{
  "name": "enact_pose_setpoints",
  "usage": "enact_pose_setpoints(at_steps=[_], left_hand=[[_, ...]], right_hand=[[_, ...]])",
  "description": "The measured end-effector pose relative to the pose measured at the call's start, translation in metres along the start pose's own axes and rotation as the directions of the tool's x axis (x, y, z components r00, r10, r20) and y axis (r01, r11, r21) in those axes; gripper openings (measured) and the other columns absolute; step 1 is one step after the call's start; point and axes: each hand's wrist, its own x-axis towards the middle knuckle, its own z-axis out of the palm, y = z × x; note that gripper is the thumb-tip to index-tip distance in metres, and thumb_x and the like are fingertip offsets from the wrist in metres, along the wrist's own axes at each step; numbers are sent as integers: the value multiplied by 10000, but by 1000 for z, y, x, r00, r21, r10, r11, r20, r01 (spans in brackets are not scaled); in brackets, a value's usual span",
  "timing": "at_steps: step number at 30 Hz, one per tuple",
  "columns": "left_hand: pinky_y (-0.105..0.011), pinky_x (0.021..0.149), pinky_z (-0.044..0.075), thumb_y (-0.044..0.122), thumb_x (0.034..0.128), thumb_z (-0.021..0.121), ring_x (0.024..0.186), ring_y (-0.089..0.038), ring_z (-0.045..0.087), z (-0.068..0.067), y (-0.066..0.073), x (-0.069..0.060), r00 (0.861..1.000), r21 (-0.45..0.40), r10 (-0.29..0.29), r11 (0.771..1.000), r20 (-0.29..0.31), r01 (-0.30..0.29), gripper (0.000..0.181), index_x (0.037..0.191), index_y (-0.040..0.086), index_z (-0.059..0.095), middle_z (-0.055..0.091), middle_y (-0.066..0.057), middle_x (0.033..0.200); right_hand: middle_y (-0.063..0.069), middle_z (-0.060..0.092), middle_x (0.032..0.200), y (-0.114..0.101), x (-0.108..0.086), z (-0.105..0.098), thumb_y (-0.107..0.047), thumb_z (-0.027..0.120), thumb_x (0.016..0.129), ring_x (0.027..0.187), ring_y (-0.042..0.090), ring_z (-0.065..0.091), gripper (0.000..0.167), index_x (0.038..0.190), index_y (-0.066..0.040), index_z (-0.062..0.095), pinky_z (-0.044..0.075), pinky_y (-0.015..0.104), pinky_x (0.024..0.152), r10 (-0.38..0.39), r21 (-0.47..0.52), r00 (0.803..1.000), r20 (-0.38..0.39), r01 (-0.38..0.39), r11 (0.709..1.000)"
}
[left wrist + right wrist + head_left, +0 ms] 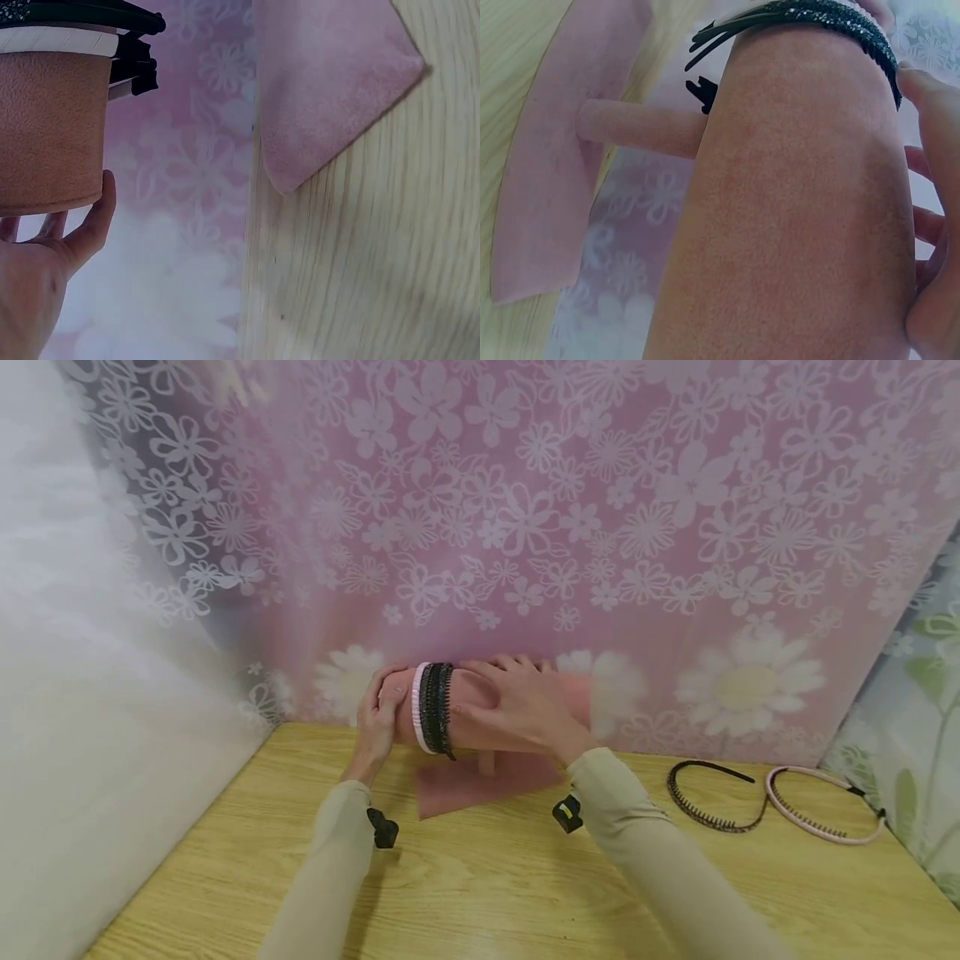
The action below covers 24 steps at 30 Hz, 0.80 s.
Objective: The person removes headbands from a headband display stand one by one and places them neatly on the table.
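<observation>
A pink plush headband stand (420, 793) has a horizontal roll (795, 210) on a short post above a flat base. Round the roll's left part sit a pale pink headband (422, 710) and black, glittery toothed headbands (437, 706) side by side. My left hand (377, 714) holds the roll's left end, thumb in front; the left wrist view shows its fingers reaching round the rim. My right hand (525, 702) rests across the roll right of the headbands. Its thumb (930, 94) touches the edge of the black headband; its fingers lie partly hidden behind the roll.
On the wooden table (465, 893), at the right, lie a black toothed headband (701, 817) and a pale pink one (817, 833), touching. A floral curtain (525, 510) hangs close behind the stand. White fabric (112, 718) borders the left side.
</observation>
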Motion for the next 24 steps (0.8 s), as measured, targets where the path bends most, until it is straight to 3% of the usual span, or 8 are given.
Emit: enact_pose_setpoints(at_steps=[6, 8, 15, 24], left_hand=[[-346, 1089, 380, 193, 1057, 492, 1229, -180, 534, -22, -2, 4, 1000, -31, 7, 999, -4, -7, 386, 1401, 46, 585, 582, -143, 1447], [-333, 1081, 379, 201, 1059, 488, 1220, -168, 535, -29, -1, 5, 1000, -7, -6, 1000, 1, 6, 384, 1400, 56, 587, 585, -139, 1443], [-481, 1098, 395, 387, 1071, 471, 1259, -246, 565, -42, 5, 3, 998, 130, -45, 991, 33, 40, 384, 1406, 244, 595, 590, -23, 1452], [-553, 1136, 362, 448, 1074, 450, 1342, -292, 534, -43, -3, 1, 999, 167, -5, 986, 32, 0, 462, 1495, 267, 511, 544, -33, 1520]], right_hand=[[3, 576, 1360, -20, 16, 10, -762, 527, 896, 1213, 317, 532, 703, 1493, -391, 502, 395, 543, 921, -10, -74, 999, 32, 12, 997], [13, 565, 1350, -25, 19, 12, -784, 503, 893, 1201, 318, 526, 736, 1514, -390, 476, 393, 542, 924, -13, -105, 999, 51, 18, 994], [36, 534, 1284, -37, 29, 17, -886, 417, 850, 1085, 286, 506, 844, 1554, -421, 400, 387, 487, 854, -14, -216, 996, 84, 32, 976], [66, 527, 1242, -45, 36, 21, -908, 389, 837, 1033, 292, 503, 864, 1561, -437, 383, 389, 462, 813, -13, -264, 996, 92, 37, 964]])
